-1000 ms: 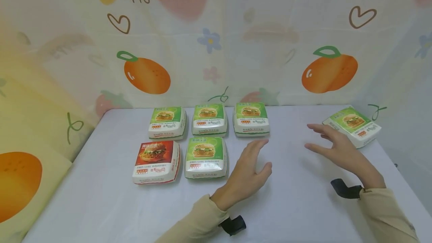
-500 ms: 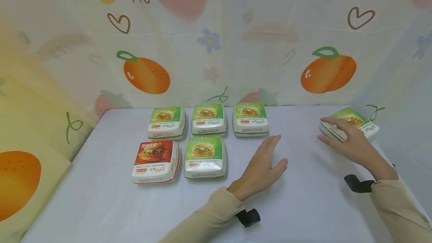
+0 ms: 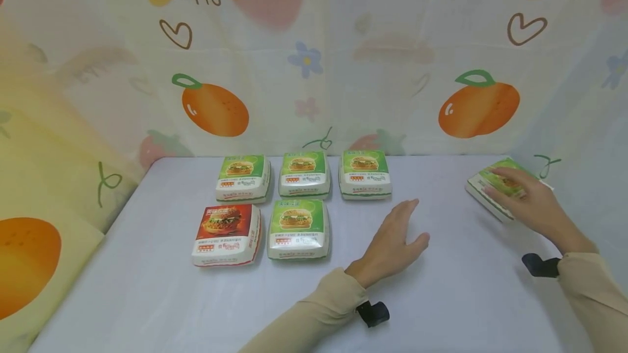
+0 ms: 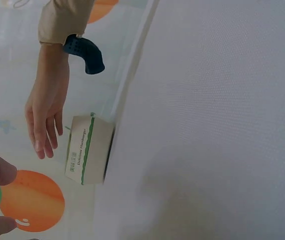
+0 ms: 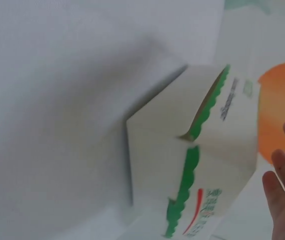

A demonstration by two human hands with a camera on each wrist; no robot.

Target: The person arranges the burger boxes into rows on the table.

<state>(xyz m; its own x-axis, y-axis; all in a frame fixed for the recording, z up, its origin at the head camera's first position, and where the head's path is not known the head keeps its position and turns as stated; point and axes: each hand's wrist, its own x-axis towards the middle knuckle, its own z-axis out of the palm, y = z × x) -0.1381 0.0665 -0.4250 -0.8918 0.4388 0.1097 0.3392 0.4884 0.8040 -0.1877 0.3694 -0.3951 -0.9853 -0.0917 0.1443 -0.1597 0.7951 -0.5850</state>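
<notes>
At the table's right edge lies a green-and-white hamburger box (image 3: 483, 185), turned at an angle. My right hand (image 3: 544, 208) hovers over it with fingers apart, covering part of its lid in the head view. The right wrist view shows the box's side walls (image 5: 197, 150) with green scalloped trim, and fingers (image 5: 277, 195) above the lid with a gap. Held over the middle of the table, my left hand (image 3: 392, 244) has fingers extended, thumb apart, and holds nothing. From the left wrist, the same box (image 4: 90, 150) appears just below the right hand (image 4: 47, 107).
Left of my left hand stand a green hamburger box (image 3: 298, 230) and a red one (image 3: 227, 236). Behind them is a row of three more green boxes (image 3: 364, 176). A white cloth covers the table (image 3: 147, 298); a printed curtain (image 3: 373, 86) hangs behind.
My right hand has moved right, from beside the angled box to over it. The left hand has shifted right, away from the rows. The boxes have stayed in place.
</notes>
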